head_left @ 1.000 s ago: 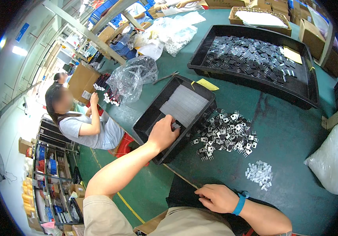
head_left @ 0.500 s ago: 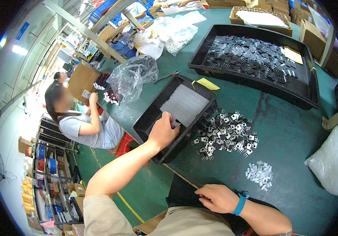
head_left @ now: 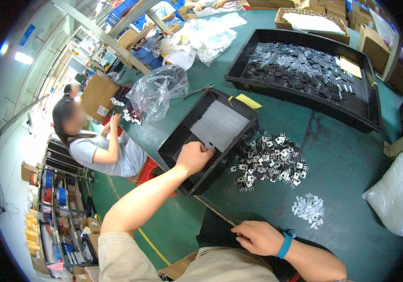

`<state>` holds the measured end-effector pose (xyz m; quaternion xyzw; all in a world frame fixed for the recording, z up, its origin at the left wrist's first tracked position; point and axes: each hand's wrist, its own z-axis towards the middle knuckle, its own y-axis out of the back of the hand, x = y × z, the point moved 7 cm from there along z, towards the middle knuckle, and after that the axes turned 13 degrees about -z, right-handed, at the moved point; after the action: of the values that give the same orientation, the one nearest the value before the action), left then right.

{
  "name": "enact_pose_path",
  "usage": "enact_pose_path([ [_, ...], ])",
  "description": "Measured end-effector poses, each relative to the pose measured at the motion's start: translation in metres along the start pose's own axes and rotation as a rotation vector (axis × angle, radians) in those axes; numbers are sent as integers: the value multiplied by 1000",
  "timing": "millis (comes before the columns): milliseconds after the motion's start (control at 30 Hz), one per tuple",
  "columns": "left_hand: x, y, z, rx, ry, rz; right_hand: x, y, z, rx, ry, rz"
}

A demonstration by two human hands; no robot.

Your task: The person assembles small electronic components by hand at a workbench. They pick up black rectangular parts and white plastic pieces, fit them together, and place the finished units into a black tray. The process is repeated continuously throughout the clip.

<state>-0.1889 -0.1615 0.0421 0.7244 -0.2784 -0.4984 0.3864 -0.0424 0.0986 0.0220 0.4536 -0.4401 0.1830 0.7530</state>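
My left hand (head_left: 193,158) reaches into a small black tray (head_left: 189,186), at the near edge of a block of grey, closely set rows (head_left: 221,123). Its fingers are curled together; a dark bit shows by the fingertips, but what they hold is hidden. My right hand (head_left: 257,236) lies at the table's front edge with loosely bent fingers and nothing visible in it. A blue band (head_left: 285,244) circles that wrist. Beside the tray lies a heap of black three-legged transistors (head_left: 272,160) with pale metal faces. Closer to my right hand is a small pile of whitish pieces (head_left: 308,210).
A large black tray (head_left: 304,101) of similar dark parts stands at the far right. A filled clear bag (head_left: 396,192) is at the right edge. Crumpled plastic (head_left: 159,91) and pliers (head_left: 197,91) lie beyond the small tray. A co-worker (head_left: 100,148) sits at the left.
My left hand has shifted slightly down and toward me inside the small tray, and its fingers are tucked in more. My right hand stays put. The co-worker's hands have moved a little.
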Motion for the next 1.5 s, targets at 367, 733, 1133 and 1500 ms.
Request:
enact_pose_path([
  [367,9,-7,2,-5,-18,-103,0,0,1,-6,10,-10],
  [733,14,-18,3,105,46,-284,-1,-1,1,10,-11,-8],
  [1133,16,-14,4,173,119,-309,-1,0,1,4,-10,-1],
  [1500,35,-18,13,217,134,-483,-2,-2,1,17,-16,-2],
])
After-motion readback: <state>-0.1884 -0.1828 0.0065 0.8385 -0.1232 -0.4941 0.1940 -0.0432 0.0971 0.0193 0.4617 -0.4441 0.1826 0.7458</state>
